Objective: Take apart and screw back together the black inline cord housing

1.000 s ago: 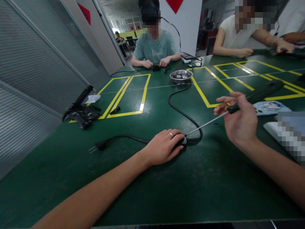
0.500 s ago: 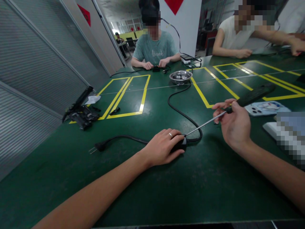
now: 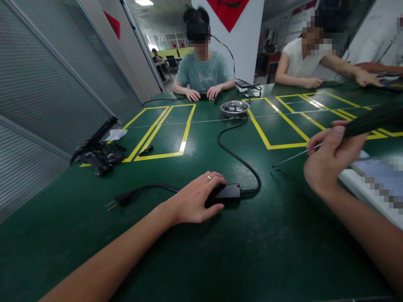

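Observation:
My left hand [image 3: 198, 196] is wrapped over the left part of a black adapter box [image 3: 228, 193] lying on the green table [image 3: 252, 256]. A cable with a two-pin plug [image 3: 122, 199] runs out to the left, and another black cable [image 3: 236, 156] curves away from the box's right end. My right hand [image 3: 329, 157] grips a screwdriver [image 3: 371, 121] by its dark handle. The thin shaft points left and down, its tip just above the table near a small dark screw [image 3: 278, 170], apart from the box.
A metal bowl [image 3: 234, 109] with small parts stands farther back. Black tools and bags [image 3: 102, 157] lie at the left. A white device [image 3: 374, 188] is beside my right forearm. People sit across the table.
My right hand has moved right with the screwdriver, and its tip has left the box. My left hand has slid left on the box, uncovering its right end. The view has shifted slightly.

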A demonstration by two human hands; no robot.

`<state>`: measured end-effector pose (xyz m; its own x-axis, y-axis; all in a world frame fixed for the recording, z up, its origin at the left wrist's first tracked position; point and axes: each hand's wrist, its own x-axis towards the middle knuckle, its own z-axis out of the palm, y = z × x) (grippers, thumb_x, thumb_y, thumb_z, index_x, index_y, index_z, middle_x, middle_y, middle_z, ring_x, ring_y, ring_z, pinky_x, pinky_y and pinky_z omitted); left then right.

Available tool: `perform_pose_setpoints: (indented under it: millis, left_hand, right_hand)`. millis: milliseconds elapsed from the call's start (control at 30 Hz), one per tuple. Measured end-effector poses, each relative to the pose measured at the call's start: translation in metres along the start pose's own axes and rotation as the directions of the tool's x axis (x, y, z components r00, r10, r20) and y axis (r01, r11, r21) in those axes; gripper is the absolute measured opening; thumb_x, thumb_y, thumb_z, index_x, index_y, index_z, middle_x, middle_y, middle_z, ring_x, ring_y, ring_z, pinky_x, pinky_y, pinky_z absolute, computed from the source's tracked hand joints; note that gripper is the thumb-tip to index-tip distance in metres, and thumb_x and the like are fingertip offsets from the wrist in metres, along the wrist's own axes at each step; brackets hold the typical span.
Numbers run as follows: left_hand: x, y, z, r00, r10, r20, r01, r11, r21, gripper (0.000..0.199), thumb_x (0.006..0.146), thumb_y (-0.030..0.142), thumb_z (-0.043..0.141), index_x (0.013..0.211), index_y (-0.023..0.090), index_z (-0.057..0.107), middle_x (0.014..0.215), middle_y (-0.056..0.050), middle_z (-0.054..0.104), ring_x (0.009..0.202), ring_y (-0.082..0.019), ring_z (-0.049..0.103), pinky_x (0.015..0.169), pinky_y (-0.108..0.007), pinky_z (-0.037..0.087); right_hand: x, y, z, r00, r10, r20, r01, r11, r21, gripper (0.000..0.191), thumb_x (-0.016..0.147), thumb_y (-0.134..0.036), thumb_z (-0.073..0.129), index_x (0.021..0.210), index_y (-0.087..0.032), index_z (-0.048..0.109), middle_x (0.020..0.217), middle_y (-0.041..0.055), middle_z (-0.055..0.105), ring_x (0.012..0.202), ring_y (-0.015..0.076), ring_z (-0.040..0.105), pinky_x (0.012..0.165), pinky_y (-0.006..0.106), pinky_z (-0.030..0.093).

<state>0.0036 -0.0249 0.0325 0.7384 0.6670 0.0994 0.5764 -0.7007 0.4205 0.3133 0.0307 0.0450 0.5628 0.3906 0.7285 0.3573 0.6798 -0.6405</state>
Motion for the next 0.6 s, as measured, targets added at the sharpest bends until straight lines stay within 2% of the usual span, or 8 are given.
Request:
perform_pose_setpoints:
  millis: [167, 300, 400, 467, 533, 567, 600]
  left_hand:
    - [-0.006, -0.014, -0.019, 0.979, -0.168, 0.113, 0.187, 0.965, -0.182, 0.038, 0.086, 0.038, 0.06, 0.118, 0.023, 0.048, 0.115, -0.006, 0.057, 0.094, -0.02, 0.058, 0.082, -0.035, 0.05]
    - [-0.009, -0.019, -0.027, 0.956, -0.172, 0.239, 0.231, 0.942, -0.242, 0.046, 0.079, 0.043, 0.069, 0.117, 0.024, 0.051, 0.107, -0.004, 0.06, 0.09, -0.019, 0.059, 0.076, -0.032, 0.049]
    - [-0.007, -0.018, -0.022, 0.958, -0.18, 0.225, 0.241, 0.928, -0.283, 0.039, 0.081, 0.038, 0.068, 0.115, 0.023, 0.053, 0.106, -0.004, 0.06, 0.09, -0.018, 0.059, 0.077, -0.033, 0.049]
    - [-0.004, -0.017, -0.015, 0.965, -0.182, 0.186, 0.235, 0.916, -0.324, 0.033, 0.084, 0.033, 0.066, 0.112, 0.023, 0.053, 0.108, -0.004, 0.059, 0.092, -0.018, 0.059, 0.081, -0.034, 0.049]
    - [-0.002, -0.014, -0.009, 0.971, -0.184, 0.153, 0.228, 0.902, -0.366, 0.03, 0.084, 0.03, 0.066, 0.11, 0.022, 0.053, 0.111, -0.004, 0.059, 0.095, -0.018, 0.058, 0.084, -0.035, 0.048]
    - [-0.002, -0.013, -0.007, 0.972, -0.185, 0.144, 0.228, 0.894, -0.387, 0.031, 0.083, 0.029, 0.066, 0.11, 0.022, 0.053, 0.112, -0.005, 0.059, 0.097, -0.019, 0.058, 0.086, -0.035, 0.047]
    - [-0.001, -0.012, -0.006, 0.972, -0.187, 0.14, 0.229, 0.885, -0.406, 0.033, 0.083, 0.028, 0.067, 0.111, 0.021, 0.052, 0.114, -0.005, 0.059, 0.098, -0.019, 0.058, 0.087, -0.036, 0.047]
  right_hand:
    - [-0.009, -0.009, 0.001, 0.993, 0.026, 0.113, -0.026, 1.0, -0.006, 0.008, 0.093, -0.038, 0.051, 0.099, -0.035, 0.055, 0.062, -0.001, 0.045, 0.047, 0.0157, 0.042, 0.048, 0.035, 0.031]
    - [-0.008, -0.009, 0.001, 0.994, 0.006, 0.105, -0.009, 1.0, 0.028, 0.008, 0.093, -0.038, 0.051, 0.099, -0.035, 0.056, 0.062, -0.0007, 0.046, 0.047, 0.0159, 0.042, 0.046, 0.035, 0.032]
    - [-0.003, -0.008, 0.001, 0.997, 0.057, 0.045, -0.057, 0.998, 0.0, 0.008, 0.093, -0.038, 0.05, 0.095, -0.032, 0.054, 0.056, -0.0034, 0.045, 0.043, 0.0134, 0.042, 0.042, 0.032, 0.031]
    - [-0.001, -0.008, 0.002, 0.988, 0.15, 0.039, -0.151, 0.988, 0.035, 0.011, 0.092, -0.038, 0.049, 0.093, -0.027, 0.052, 0.051, -0.0058, 0.047, 0.037, 0.0117, 0.04, 0.036, 0.029, 0.027]
    - [-0.004, -0.012, 0.002, 0.939, 0.324, 0.118, -0.337, 0.934, 0.12, 0.017, 0.091, -0.041, 0.049, 0.094, -0.025, 0.05, 0.051, -0.0065, 0.052, 0.033, 0.0111, 0.04, 0.032, 0.026, 0.027]
    - [-0.007, -0.015, 0.003, 0.885, 0.425, 0.189, -0.455, 0.877, 0.156, 0.02, 0.09, -0.043, 0.05, 0.095, -0.024, 0.05, 0.053, -0.0057, 0.055, 0.033, 0.0112, 0.043, 0.032, 0.026, 0.03]
    - [-0.012, -0.019, 0.003, 0.812, 0.518, 0.268, -0.57, 0.802, 0.179, 0.022, 0.089, -0.045, 0.051, 0.095, -0.024, 0.051, 0.057, -0.0044, 0.059, 0.035, 0.0114, 0.047, 0.033, 0.025, 0.035]
